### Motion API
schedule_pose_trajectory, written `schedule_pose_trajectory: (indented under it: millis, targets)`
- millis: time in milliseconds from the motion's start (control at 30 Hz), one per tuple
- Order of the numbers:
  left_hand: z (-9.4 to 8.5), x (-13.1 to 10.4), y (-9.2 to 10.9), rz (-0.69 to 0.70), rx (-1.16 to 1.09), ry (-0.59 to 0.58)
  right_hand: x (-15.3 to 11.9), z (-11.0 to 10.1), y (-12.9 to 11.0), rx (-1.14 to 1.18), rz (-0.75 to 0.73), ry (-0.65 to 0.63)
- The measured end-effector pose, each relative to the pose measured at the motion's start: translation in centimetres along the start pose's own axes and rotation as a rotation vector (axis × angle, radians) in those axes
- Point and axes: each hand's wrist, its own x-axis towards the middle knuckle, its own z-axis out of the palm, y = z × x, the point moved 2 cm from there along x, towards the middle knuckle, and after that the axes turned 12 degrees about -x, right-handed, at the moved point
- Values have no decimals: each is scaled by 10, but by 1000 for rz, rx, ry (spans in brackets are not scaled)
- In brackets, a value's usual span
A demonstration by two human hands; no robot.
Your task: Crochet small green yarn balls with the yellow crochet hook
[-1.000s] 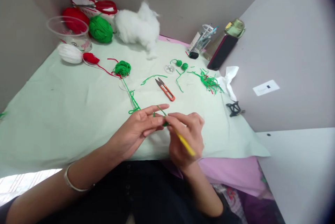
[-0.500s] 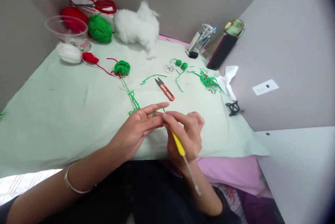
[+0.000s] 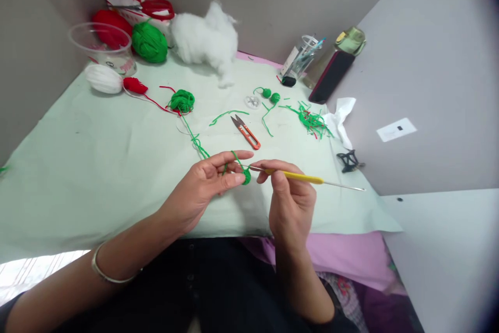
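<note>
Between the thumb and fingers of my left hand [image 3: 206,180] is a small green crochet piece [image 3: 246,176]. Green yarn [image 3: 237,159] loops over my left index finger and runs down to the piece. My right hand [image 3: 292,198] grips a crochet hook [image 3: 300,176] by its yellow handle. The hook lies nearly level, its thin metal tip at the green piece and its other metal end pointing right. From my left hand the yarn trails back to a loose green yarn bundle [image 3: 182,101] on the cloth. Orange-handled thread snips [image 3: 246,133] lie just beyond my hands.
Green and red yarn scraps [image 3: 312,121] lie to the right, near two small green balls [image 3: 271,95]. White stuffing [image 3: 205,39], a green yarn ball [image 3: 149,43] and a clear tub [image 3: 101,50] stand at the back. A phone [image 3: 331,77] leans against a bottle [image 3: 351,41] at the right.
My right hand has moved right and turned, swinging the hook from steeply slanted to nearly level. The green piece, hidden before, now shows at my left fingertips. My left hand has barely moved.
</note>
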Motion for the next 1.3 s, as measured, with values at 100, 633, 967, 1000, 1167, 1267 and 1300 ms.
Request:
schedule_pose_trajectory:
  millis: [100,633,967,1000,1167,1267,1300]
  targets:
    - [1,0,0,-13,-45,-31,0,0,2,13,13,-39]
    - [-3,-3,4,60,90,29,1,-7,-7,-119,-136,-13]
    - [7,-3,0,-69,-138,47,-9,3,-2,-692,-708,162]
    - [7,-3,0,-135,-194,27,-7,2,-3,-606,-640,169]
    - [4,0,5,-90,-210,19,1,-1,-5,-96,-231,112]
    - [5,-1,4,-40,-145,5,1,2,-5,-85,-145,45]
    - [6,-2,3,-26,-124,3,1,3,-4,-105,-137,37]
